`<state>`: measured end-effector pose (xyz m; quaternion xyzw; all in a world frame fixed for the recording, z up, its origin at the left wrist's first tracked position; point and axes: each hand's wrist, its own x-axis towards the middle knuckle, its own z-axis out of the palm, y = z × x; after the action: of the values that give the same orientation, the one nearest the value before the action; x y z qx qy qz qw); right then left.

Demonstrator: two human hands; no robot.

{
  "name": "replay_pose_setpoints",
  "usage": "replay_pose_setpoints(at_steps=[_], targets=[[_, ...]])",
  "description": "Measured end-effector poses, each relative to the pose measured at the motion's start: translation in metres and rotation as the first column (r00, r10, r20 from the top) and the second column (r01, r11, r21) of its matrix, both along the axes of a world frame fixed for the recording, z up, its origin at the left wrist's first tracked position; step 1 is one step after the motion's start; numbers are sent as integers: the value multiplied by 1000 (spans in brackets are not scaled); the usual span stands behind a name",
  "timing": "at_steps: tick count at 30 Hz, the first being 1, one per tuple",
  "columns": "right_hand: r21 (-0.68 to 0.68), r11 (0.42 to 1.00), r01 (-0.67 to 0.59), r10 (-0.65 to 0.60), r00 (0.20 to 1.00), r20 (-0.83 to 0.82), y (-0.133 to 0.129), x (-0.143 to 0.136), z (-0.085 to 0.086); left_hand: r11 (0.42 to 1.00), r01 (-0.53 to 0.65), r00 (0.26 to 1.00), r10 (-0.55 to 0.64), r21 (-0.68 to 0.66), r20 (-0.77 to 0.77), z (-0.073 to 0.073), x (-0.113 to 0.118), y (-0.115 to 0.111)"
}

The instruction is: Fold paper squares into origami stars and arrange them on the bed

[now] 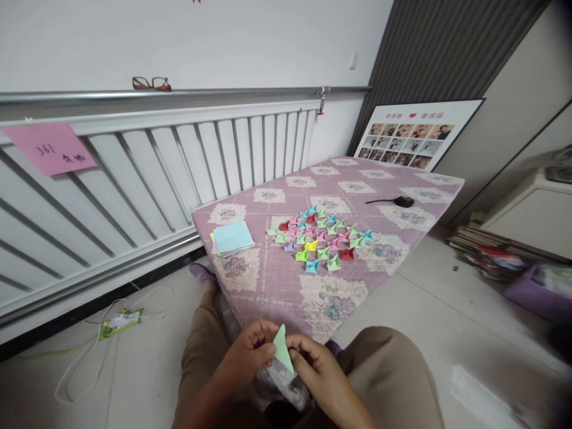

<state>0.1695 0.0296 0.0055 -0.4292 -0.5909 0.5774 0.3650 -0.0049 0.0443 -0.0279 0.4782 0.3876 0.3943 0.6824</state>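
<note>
A light green piece of folded paper [282, 350], roughly triangular with one point upward, is held between both hands just off the near edge of the table. My left hand [250, 353] pinches its left side between thumb and fingers. On the other side, my right hand [316, 366] grips the paper's right edge with curled fingers. Several small folded paper pieces [323, 254] in green, pink, blue, red, yellow and purple stand grouped on the table beyond my hands. To their left lies a stack of square paper sheets [233, 236] with light blue on top.
The table [272, 280] has a purple floral cloth. A black object with a thin strip [404, 201] lies on its far right. A white radiator [250, 149] runs along the left. A power strip [120, 323] with cables sits on the floor. A photo board [417, 134] leans behind the table.
</note>
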Motion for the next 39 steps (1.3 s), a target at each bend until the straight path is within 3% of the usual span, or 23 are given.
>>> replay_pose_setpoints(at_steps=[6,10,14,18,24,30,36,39], targets=[[136,987,-82,61,986,152,0,7,8,999,-24,994,29,-48,109,-7,2,-3],[186,980,-67,30,980,199,1,10,5,997,61,995,-56,52,-82,2,0,-6],[211,976,-56,5,971,237,1,15,3,983,96,956,-47,159,-289,16,-5,-7],[206,977,-54,0,967,253,1,16,3,977,126,955,-73,171,-288,24,-5,-6],[191,980,61,-100,974,202,3,11,-3,986,18,969,22,163,-245,25,5,-6],[26,965,260,-262,962,77,4,1,-12,983,-79,942,129,167,-311,23,18,-9],[-40,981,188,-187,982,32,5,-1,-12,972,-195,943,223,133,-245,13,24,-8],[-43,970,240,-240,971,-2,4,-2,-11,979,-174,949,196,106,-247,14,24,-8]])
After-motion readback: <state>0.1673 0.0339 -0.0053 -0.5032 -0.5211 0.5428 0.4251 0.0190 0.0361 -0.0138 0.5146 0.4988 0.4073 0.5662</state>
